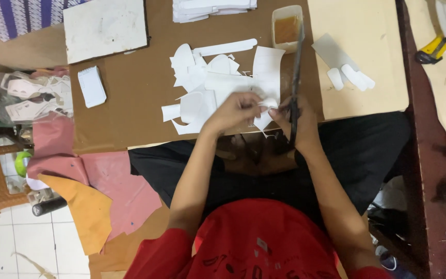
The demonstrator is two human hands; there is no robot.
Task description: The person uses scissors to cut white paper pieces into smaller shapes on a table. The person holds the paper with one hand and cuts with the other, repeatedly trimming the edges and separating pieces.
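Seen from above, a person in a red shirt holds a small white cut-out piece (267, 106) with the left hand (233, 111) while the right hand (296, 121) grips a long dark brush (297, 77) over scattered white pieces (207, 82) on a brown worktop (130, 98).

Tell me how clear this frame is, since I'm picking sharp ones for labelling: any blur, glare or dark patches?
Head view: the white paper pieces are bright but keep their edges; the left hand and right hand look slightly soft where they meet at a small white piece; the black cloth on the lap swallows detail; the right edge is dim.
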